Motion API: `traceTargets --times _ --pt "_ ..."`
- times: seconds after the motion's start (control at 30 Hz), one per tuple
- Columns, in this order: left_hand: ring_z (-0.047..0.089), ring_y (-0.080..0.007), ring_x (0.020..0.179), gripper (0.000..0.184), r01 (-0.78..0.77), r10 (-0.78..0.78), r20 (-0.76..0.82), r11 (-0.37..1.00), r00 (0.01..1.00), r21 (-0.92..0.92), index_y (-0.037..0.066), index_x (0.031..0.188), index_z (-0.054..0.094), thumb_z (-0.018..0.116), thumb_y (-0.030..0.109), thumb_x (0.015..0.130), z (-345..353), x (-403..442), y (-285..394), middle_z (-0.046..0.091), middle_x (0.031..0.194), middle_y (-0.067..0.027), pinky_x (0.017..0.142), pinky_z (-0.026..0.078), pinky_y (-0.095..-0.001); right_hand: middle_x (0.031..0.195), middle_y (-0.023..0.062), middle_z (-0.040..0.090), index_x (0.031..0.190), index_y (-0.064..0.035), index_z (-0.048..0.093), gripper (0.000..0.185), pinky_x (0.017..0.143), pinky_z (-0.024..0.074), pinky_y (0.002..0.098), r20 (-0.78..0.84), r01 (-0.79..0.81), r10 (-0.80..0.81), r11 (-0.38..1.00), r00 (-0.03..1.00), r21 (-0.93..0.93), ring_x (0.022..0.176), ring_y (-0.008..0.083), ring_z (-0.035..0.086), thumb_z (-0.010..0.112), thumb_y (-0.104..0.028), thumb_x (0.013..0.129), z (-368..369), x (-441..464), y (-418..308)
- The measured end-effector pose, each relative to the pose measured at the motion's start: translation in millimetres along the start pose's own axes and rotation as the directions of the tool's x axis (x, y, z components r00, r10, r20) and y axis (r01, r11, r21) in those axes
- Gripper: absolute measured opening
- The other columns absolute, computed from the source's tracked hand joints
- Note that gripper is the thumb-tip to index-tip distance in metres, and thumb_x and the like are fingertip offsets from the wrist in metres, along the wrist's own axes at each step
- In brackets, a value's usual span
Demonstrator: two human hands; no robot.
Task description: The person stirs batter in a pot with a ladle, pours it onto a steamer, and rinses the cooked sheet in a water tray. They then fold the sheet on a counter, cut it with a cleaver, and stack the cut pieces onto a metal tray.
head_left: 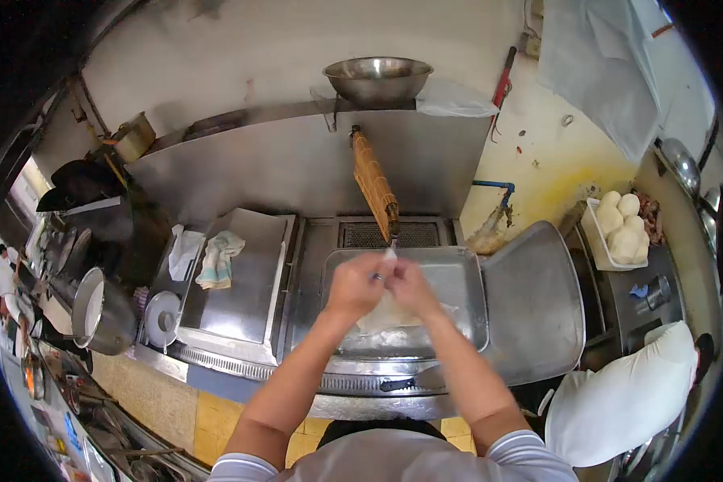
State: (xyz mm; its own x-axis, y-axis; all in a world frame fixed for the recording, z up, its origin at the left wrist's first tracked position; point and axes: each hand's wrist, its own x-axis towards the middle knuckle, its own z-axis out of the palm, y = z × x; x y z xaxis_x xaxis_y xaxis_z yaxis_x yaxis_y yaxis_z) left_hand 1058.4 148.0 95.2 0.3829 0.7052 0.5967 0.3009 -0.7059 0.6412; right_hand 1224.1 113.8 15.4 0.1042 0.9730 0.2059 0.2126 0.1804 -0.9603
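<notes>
My left hand [357,283] and my right hand [410,284] meet over a shallow metal tray [474,321], with fingers pinched together. A small whitish bit [390,255] shows at the fingertips, too small to name. Just beyond the fingers is the lower end of a spout wrapped in a tan slatted mat [372,181]. Under my hands, a pale flat piece [390,315] lies in the tray, partly hidden by my wrists. Cloudy whitish wet patches cover the tray's bottom.
Left of the tray is a metal cover [237,293] with a folded cloth [219,259]. A large metal sheet [534,309] leans at the right. A knife [398,385] lies along the front edge. Dough balls fill a white bin [599,234]. A person in white [622,402] is close by.
</notes>
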Motion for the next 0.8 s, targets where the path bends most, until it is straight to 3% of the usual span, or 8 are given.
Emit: traceTargets --times 0.07,0.13,0.2,0.3,0.43,0.53,0.67,0.8 --pt "0.073 -0.0336 0.087 0.028 0.003 -0.006 0.124 1.000 0.992 0.026 0.007 0.097 0.078 0.066 -0.004 0.074 -7.1 3.3 17.3 0.075 0.096 -0.0169 0.081 0.059 -0.0403 0.119 0.0246 0.072 0.126 0.0009 0.068 0.042 0.103 0.0504 0.0403 0.070 0.071 -0.073 0.997 0.995 0.035 0.116 0.0361 0.067 0.060 -0.009 0.086 20.5 0.6 -1.6" --pt "0.074 -0.0304 0.087 0.029 -0.068 0.070 -0.104 0.997 0.992 0.030 0.004 0.097 0.077 0.063 -0.008 0.075 -38.8 10.8 -4.9 0.075 0.096 -0.0168 0.081 0.058 -0.0380 0.115 0.0248 0.072 0.123 0.0014 0.069 0.040 0.098 0.0528 0.0414 0.030 -0.244 0.276 0.891 0.961 -0.383 0.109 0.0389 0.069 0.057 -0.009 0.087 -2.6 -12.0 71.3" --pt "0.073 -0.0244 0.088 0.030 0.244 -0.300 -0.233 0.939 0.925 -0.241 -0.002 0.097 0.075 0.058 -0.015 0.076 -76.2 19.3 -9.4 0.077 0.096 -0.0144 0.082 0.056 -0.0346 0.111 0.0252 0.073 0.121 0.0022 0.070 0.039 0.093 0.0550 0.0430 -0.026 -0.298 0.334 0.800 0.942 -0.520 0.102 0.0408 0.071 0.057 -0.009 0.086 -55.8 -30.5 97.2" --pt "0.074 -0.0255 0.089 0.028 0.204 -0.243 -0.222 0.961 0.944 -0.186 0.000 0.097 0.076 0.061 -0.013 0.078 -61.4 5.3 -41.4 0.077 0.097 -0.0154 0.082 0.056 -0.0343 0.089 0.0261 0.073 0.100 0.0050 0.072 0.026 0.078 0.0566 0.0451 -0.039 -0.133 0.135 0.801 0.990 -0.584 0.082 0.0395 0.072 0.060 -0.008 0.081 -83.9 -35.2 109.2" --pt "0.074 -0.0340 0.094 0.029 0.053 -0.052 -0.013 0.998 0.999 0.032 0.003 0.097 0.077 0.065 -0.009 0.074 3.3 -5.7 -33.1 0.076 0.099 -0.0165 0.086 0.058 -0.0384 0.085 0.0204 0.074 0.107 0.0005 0.073 0.027 0.075 0.0564 0.0396 -0.052 0.208 -0.217 0.967 0.975 -0.145 0.084 0.0291 0.073 0.057 -0.002 0.086 -1.5 12.6 27.5" --pt "0.075 -0.0292 0.088 0.035 -0.056 0.054 -0.045 0.998 0.998 -0.032 0.001 0.097 0.077 0.059 -0.014 0.071 -7.5 10.0 -18.8 0.076 0.092 -0.0168 0.082 0.058 -0.0370 0.097 0.0247 0.074 0.106 0.0006 0.073 0.024 0.084 0.0564 0.0420 0.168 -0.275 0.289 0.956 0.942 -0.105 0.094 0.0346 0.074 0.059 -0.006 0.088 15.1 20.3 16.0" --pt "0.073 -0.0200 0.080 0.011 0.432 -0.441 -0.209 0.897 0.873 -0.089 0.000 0.095 0.076 0.069 0.000 0.088 -76.3 21.4 -55.1 0.074 0.082 -0.0159 0.075 0.056 -0.0321 0.091 0.0270 0.070 0.097 0.0020 0.071 0.021 0.084 0.0542 0.0495 -0.030 -0.070 0.063 0.847 0.998 -0.527 0.090 0.0461 0.069 0.058 -0.006 0.082 -63.2 -8.4 153.6" --pt "0.074 -0.0309 0.080 0.014 0.464 -0.441 -0.180 0.879 0.879 0.113 0.002 0.092 0.077 0.074 0.015 0.089 -19.8 -53.8 -141.9 0.074 0.084 -0.0194 0.074 0.057 -0.0396 0.099 0.0258 0.072 0.095 0.0023 0.074 0.022 0.083 0.0549 0.0497 -0.126 -0.087 -0.014 0.653 0.992 -0.752 0.094 0.0452 0.068 0.060 -0.007 0.080 -76.1 -37.0 137.6"
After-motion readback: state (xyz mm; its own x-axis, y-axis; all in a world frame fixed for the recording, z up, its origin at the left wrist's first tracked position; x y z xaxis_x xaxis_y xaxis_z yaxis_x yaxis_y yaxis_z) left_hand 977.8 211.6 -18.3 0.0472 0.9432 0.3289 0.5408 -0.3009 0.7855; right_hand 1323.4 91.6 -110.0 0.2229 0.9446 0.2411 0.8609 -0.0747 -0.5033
